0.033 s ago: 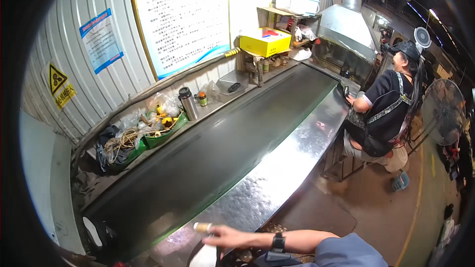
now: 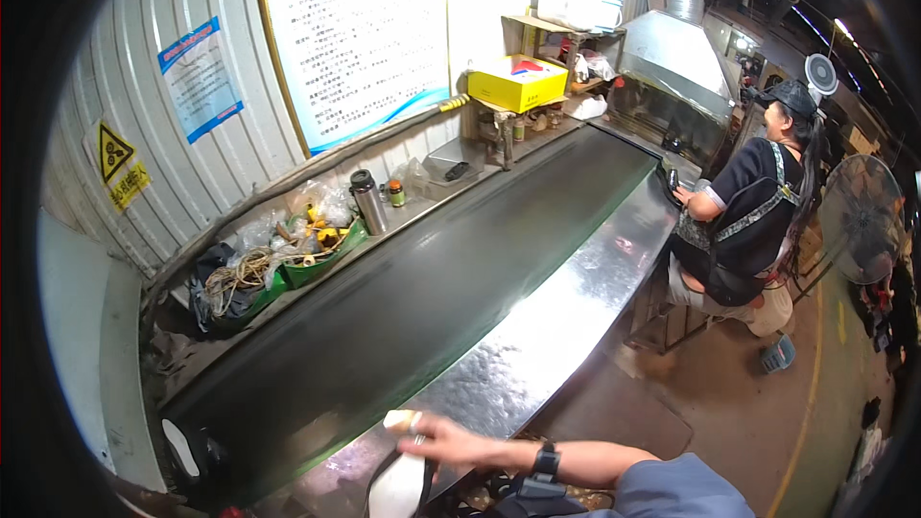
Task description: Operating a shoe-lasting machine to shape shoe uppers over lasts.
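Note:
My right hand [image 2: 446, 443] reaches in from the lower right, wearing a ring and a black wristband. Its fingers are closed around a small tan and off-white piece [image 2: 403, 420], whose kind I cannot make out. Just under the hand, at the bottom edge, is a black shoe with a white inside [image 2: 395, 491]; what supports it is hidden. A second black shoe with a white inside [image 2: 180, 449] lies at the near left end of the dark conveyor belt [image 2: 432, 273]. My left hand is not in view.
A shiny metal ledge [image 2: 499, 364] runs along the belt. Behind it stand a green bin of cords and bags [image 2: 312, 269], a steel flask [image 2: 367, 201] and a yellow box [image 2: 518, 83]. A co-worker [image 2: 739, 221] sits at the far right near a fan [image 2: 861, 216].
My right hand has risen slightly, and the piece in it has tilted. More of the shoe beneath shows. The whole view has shifted a little.

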Tool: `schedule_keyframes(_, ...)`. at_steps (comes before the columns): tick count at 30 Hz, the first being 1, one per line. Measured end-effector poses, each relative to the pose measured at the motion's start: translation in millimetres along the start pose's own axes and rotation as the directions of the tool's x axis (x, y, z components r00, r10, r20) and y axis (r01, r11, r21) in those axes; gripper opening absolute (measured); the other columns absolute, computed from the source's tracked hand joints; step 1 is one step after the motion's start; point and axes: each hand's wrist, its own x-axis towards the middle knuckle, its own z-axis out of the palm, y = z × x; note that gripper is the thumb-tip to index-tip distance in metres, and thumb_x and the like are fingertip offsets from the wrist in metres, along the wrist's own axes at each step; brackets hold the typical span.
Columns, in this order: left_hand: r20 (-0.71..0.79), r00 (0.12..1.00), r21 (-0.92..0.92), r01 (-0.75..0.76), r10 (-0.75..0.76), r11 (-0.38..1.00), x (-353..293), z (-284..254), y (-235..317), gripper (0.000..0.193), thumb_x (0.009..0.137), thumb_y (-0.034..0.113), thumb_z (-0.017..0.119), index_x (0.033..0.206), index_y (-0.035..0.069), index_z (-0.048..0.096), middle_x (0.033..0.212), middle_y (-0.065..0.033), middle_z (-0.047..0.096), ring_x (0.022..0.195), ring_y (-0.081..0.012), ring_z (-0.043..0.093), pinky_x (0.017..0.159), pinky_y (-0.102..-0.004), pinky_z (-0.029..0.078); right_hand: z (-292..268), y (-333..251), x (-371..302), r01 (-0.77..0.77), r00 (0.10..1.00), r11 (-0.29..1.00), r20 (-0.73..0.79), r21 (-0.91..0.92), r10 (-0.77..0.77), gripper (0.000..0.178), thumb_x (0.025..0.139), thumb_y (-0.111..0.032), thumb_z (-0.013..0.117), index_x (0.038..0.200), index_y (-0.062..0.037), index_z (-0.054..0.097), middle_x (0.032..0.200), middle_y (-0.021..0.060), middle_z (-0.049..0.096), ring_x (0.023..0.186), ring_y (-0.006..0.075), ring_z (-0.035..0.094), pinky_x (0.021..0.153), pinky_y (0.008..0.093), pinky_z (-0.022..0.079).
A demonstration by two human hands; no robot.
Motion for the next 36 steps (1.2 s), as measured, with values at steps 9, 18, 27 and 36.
schedule_keyframes(9, -0.273, 0.958, -0.268, 0.007, -0.083, 0.963, 50, 25, -78, 0.037, 0.098, 0.012, 0.068, 0.131, 0.000, 0.059, 0.118, -0.0116, 0.067, 0.105, -0.0185, 0.064, 0.091, -0.0331, 0.053, -247, -102, 13, -0.240, 0.390, 0.553, -0.601, -0.798, -0.697, 0.054, 0.090, -0.025, 0.072, 0.137, -0.0053, 0.053, 0.089, 0.0197, 0.073, 0.079, 0.0340, 0.072, 0.072, 0.0428, 0.056)
schedule_keyframes(18, -0.324, 0.946, 0.085, 0.042, -0.012, 0.995, 59, -3, -26, 0.028, 0.095, 0.024, 0.069, 0.110, 0.000, 0.072, 0.097, -0.0116, 0.076, 0.090, -0.0167, 0.072, 0.083, -0.0310, 0.055, -46, 120, 53, 0.355, 0.934, 0.370, 0.306, -0.859, -0.186, 0.040, 0.098, -0.040, 0.058, 0.127, -0.0116, 0.062, 0.130, 0.0152, 0.062, 0.120, 0.0330, 0.058, 0.100, 0.0519, 0.045)
schedule_keyframes(27, -0.696, 0.710, 0.121, -0.028, 0.105, 0.992, 184, -183, -91, 0.041, 0.084, 0.020, 0.076, 0.118, 0.000, 0.066, 0.102, -0.0171, 0.074, 0.092, -0.0235, 0.073, 0.084, -0.0365, 0.059, -20, 143, -2, 0.313, 0.950, 0.443, 0.289, -0.840, -0.122, 0.049, 0.099, -0.024, 0.065, 0.143, -0.0078, 0.048, 0.129, 0.0218, 0.064, 0.101, 0.0275, 0.070, 0.087, 0.0429, 0.055)
schedule_keyframes(36, -0.740, 0.643, 0.299, 0.048, 0.199, 0.953, 276, -379, -124, 0.108, 0.060, 0.013, 0.089, 0.151, 0.000, 0.031, 0.136, -0.0254, 0.054, 0.126, -0.0394, 0.055, 0.107, -0.0471, 0.045, 42, 51, 117, -0.128, 0.989, 0.980, -0.097, -0.154, 0.114, 0.073, 0.097, -0.020, 0.072, 0.157, -0.0063, 0.033, 0.127, 0.0103, 0.065, 0.116, 0.0126, 0.060, 0.093, 0.0307, 0.052)
